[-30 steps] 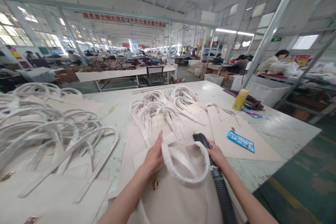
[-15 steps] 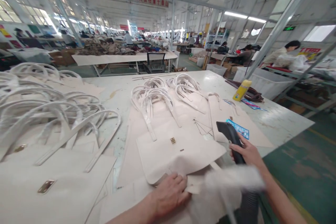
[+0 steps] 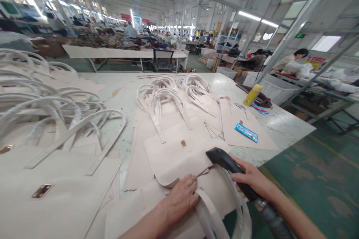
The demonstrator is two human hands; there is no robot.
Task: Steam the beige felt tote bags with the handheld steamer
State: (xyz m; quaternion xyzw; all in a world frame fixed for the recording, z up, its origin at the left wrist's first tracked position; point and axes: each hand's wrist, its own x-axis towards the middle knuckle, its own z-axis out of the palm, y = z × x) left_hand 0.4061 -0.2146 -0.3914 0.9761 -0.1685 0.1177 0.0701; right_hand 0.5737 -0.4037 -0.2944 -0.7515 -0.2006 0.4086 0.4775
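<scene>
My right hand (image 3: 249,179) is wrapped round a black hose nozzle (image 3: 227,160) with a ribbed hose running down behind it. The nozzle's wide tip is over the right side of a cream bag panel (image 3: 168,157) that carries a small gold metal plate (image 3: 183,143). My left hand (image 3: 182,196) is closed at the panel's lower edge, fingers bent and together; its fingertips are partly hidden. Under and beside it is another cream piece, with a bag handle (image 3: 214,209) in clear wrap hanging towards me between my hands.
To the left lie stacked cream bag panels (image 3: 64,183) with wrapped handles (image 3: 56,104). More handled panels lie behind the work. At right are a blue packet (image 3: 246,132), a yellow bottle (image 3: 252,95) and brown straps (image 3: 263,101). The table's right edge (image 3: 297,138) borders a green floor.
My right hand has brought the nozzle left and down onto the panel. The blurred wrapped handle has dropped and hangs nearer me. My left hand stays at the panel edge.
</scene>
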